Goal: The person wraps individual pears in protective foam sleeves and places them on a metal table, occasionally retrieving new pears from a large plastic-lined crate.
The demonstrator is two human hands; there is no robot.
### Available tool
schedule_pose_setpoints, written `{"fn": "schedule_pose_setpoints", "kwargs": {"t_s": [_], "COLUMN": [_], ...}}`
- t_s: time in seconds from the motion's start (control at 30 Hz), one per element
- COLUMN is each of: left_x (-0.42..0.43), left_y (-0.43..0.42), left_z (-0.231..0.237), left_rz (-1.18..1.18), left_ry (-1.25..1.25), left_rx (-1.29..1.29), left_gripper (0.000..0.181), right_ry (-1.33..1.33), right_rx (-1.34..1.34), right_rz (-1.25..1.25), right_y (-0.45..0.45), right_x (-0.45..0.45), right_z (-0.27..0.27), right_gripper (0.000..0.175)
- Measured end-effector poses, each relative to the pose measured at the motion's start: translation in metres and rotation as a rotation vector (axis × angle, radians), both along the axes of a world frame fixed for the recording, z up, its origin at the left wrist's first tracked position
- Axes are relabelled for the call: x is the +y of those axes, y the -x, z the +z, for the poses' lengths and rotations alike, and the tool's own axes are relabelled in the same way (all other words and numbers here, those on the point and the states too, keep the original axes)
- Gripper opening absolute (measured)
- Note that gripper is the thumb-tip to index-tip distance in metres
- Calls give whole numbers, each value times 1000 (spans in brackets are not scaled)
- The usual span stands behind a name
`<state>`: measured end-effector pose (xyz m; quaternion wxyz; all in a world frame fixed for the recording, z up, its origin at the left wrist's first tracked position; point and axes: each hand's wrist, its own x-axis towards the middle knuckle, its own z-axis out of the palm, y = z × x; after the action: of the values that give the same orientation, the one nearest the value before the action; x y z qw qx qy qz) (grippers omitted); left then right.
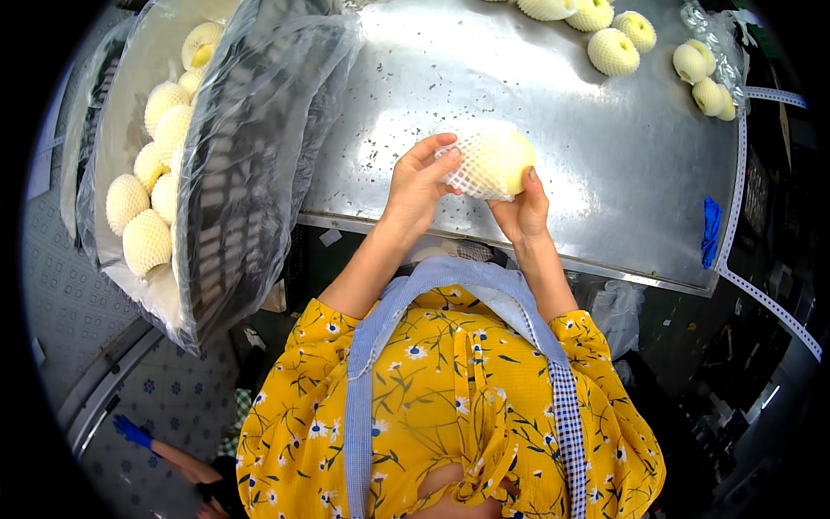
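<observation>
Both of my hands hold one pale yellow round fruit over the metal table. A white foam net sleeve covers much of it, leaving its right side bare. The fingers and thumb of my left hand pinch the net's left end. My right hand grips the fruit from the lower right, its thumb on the bare skin. At the left, a crate lined with clear plastic film holds several netted fruits. More netted fruits lie at the table's far side.
The metal table bears small dark specks at its left. Crumpled blue gloves lie near its right edge. Netted fruits sit beside clear plastic at the upper right. At the lower left, another person's blue-gloved hand shows, apart from mine.
</observation>
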<state>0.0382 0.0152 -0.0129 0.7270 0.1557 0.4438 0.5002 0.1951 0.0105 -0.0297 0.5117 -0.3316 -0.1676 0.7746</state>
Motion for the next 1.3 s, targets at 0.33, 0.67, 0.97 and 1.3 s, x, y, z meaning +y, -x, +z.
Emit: {"fn": "schedule_pose_setpoints", "kwargs": {"t_s": [0.33,0.67,0.97,1.3], "left_x": [0,-4,-10,12], "left_y": [2,-5,-8,8], "left_z": [-7,37,27,4], "left_rz": [17,-105,7,-259], "left_ry": [-315,-484,-467,-482], "left_rx": [940,754,666,696], "left_gripper": [21,27,27,89], "right_ry": [-119,-257,-402,-749], "right_rx": [-65,-229,-431,-1092], "right_rz": [12,53,15,32], "right_y": [-8,-4,-5,13], "right_x": [0,1,6,21], "right_z": [0,19,22,35], "right_gripper": [83,91,83,68]}}
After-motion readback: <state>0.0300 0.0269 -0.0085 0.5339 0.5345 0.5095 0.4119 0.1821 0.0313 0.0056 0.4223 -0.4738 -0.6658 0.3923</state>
